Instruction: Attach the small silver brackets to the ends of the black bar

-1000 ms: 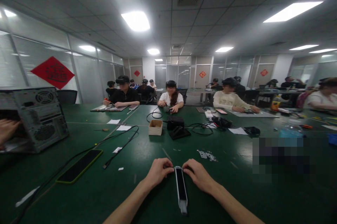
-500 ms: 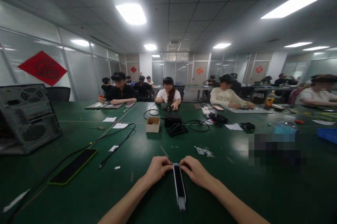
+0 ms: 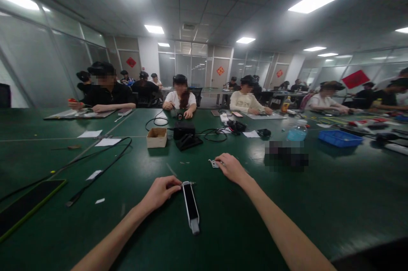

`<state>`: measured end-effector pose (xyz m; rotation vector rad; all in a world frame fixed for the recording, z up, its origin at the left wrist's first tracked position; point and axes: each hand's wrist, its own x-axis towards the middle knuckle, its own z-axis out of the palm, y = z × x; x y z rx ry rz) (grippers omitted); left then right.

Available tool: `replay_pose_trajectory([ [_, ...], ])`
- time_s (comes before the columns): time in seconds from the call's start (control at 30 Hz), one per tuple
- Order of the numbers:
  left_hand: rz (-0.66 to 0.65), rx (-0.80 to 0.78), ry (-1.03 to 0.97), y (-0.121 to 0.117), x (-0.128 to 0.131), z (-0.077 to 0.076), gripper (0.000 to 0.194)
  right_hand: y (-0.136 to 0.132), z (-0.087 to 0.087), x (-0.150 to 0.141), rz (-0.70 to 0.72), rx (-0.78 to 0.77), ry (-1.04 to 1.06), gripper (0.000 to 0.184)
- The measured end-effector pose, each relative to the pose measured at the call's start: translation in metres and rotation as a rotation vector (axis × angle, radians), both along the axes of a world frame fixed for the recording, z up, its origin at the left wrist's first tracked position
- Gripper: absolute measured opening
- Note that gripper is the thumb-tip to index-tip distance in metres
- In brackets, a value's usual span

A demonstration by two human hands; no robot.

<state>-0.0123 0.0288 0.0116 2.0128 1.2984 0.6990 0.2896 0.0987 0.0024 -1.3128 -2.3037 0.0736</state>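
A long narrow device (image 3: 191, 205) with a black face and a pale grey frame lies lengthwise on the green table (image 3: 318, 203) in front of me. My left hand (image 3: 162, 190) rests against its far end, fingers curled onto the top corner. My right hand (image 3: 231, 167) is stretched forward and to the right of the device, its fingers lying over small silver metal parts (image 3: 214, 163) on the table. Whether it grips any of them is hidden.
A small cardboard box (image 3: 157, 137) and a black stand with cables (image 3: 186, 135) sit beyond my hands. A black phone with a green edge (image 3: 25, 205) lies at the left, a blue tray (image 3: 339, 138) at the right. Several people work at the far side.
My right hand has left the device's far end and reached forward to the silver parts. My left hand stays at the device. The view has swung right, so the computer case is out of sight.
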Motion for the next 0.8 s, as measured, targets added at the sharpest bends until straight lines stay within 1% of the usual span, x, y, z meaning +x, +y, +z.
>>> replay_pose_trajectory([
  [0.1,-0.009,0.073,0.034,0.001,0.001,-0.003,0.024,0.017,-0.011,0.033,-0.194,0.005,0.003,0.031],
  [0.2,0.005,0.144,0.079,0.002,0.004,-0.007,0.022,0.025,-0.022,0.045,-0.265,-0.066,-0.051,0.036],
  [0.27,0.009,0.175,0.111,0.001,0.006,-0.008,0.022,0.027,-0.025,0.044,-0.274,-0.105,-0.121,0.040],
  [0.37,0.007,0.212,0.158,0.000,0.008,-0.008,0.022,0.029,-0.023,0.037,-0.269,-0.129,-0.234,0.045],
  [0.5,-0.008,0.240,0.195,0.001,0.006,-0.012,0.023,0.031,-0.016,0.031,-0.236,-0.123,-0.321,0.041],
  [0.67,-0.019,0.245,0.194,0.006,0.002,-0.018,0.024,0.029,-0.014,0.028,-0.224,-0.078,-0.322,0.032],
  [0.8,-0.022,0.233,0.206,0.006,0.004,-0.014,0.026,0.029,-0.015,0.026,-0.264,-0.071,-0.286,0.028],
])
